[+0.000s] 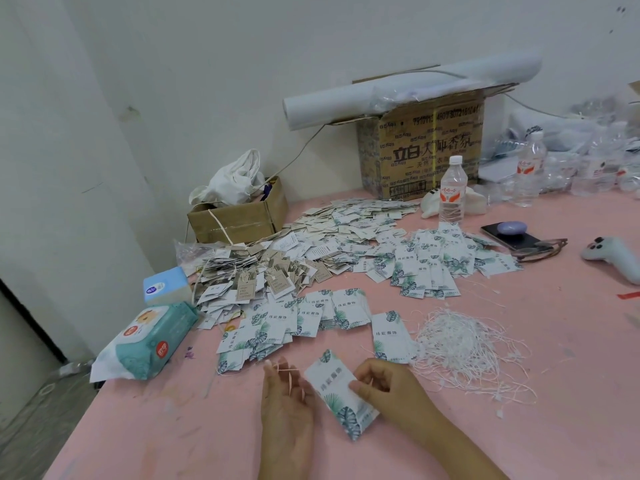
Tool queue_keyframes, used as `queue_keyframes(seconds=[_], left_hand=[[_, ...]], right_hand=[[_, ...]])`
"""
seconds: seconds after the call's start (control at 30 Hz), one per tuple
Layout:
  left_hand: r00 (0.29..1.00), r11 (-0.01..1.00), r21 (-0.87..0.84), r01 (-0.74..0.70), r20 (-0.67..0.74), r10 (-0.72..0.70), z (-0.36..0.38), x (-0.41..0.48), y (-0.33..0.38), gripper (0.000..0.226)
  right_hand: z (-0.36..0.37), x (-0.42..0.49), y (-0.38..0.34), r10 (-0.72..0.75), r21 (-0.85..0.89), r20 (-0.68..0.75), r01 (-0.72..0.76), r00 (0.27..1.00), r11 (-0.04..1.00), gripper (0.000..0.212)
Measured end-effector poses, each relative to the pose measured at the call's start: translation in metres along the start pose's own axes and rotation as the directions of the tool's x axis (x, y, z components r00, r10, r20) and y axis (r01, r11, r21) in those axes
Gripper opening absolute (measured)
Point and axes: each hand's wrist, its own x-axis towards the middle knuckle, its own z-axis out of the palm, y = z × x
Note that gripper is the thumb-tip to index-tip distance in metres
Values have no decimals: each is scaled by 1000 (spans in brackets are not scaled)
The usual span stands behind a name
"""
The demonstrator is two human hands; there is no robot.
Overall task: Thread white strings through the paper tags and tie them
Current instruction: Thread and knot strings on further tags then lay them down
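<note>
Near edge of the pink bench (519,427), both hands are on one job. The right hand (381,382) is grasping a paper tag (341,393), thumb on its printed face and fingers curled under the right edge. The tag is tilted, with the leaf-print end pointing near-right. The left hand (287,400) sits just left of the tag with its fingers mostly straight, and a thin white string (286,369) runs across the fingertips. Honestly can't tell whether it's pinching that string or the string is just lying there.

Just right of the hands there's a loose tangle of white strings (464,348), and a neat stack of tags (393,336) sits right next to it on the left. More tags are fanned out (277,327) farther left, and there's a huge heap of tags (346,237) across the middle.

Other stuff:
- A wet wipes pack (149,341) and a tissue box (166,284) at the left edge.
- A water bottle (453,190) in front of a big cardboard box (426,150) at the far side.
- A phone (509,233), glasses (540,251) and a game controller (613,256) off to the right.
</note>
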Motion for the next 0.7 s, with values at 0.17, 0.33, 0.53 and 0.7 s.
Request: queue_keyframes(seconds=[0.17, 0.33, 0.53, 0.7], left_hand=[[997, 950, 303, -78, 37, 70, -6, -13, -22, 18], [998, 920, 388, -62, 9, 63, -4, -16, -27, 15], [991, 900, 435, -37, -99, 89, 0, -10, -29, 9], [989, 908, 418, -34, -120, 92, 1, -3, -31, 11]], right_hand=[[-3, 3, 0, 3, 76, -108, 5, 994, 997, 14], [-12, 10, -14, 78, 150, -268, -38, 960, 988, 11], [-83, 92, -64, 131, 154, -582, -50, 803, 987, 22], [-131, 145, -62, 288, -96, -585, -416, 759, 904, 67]])
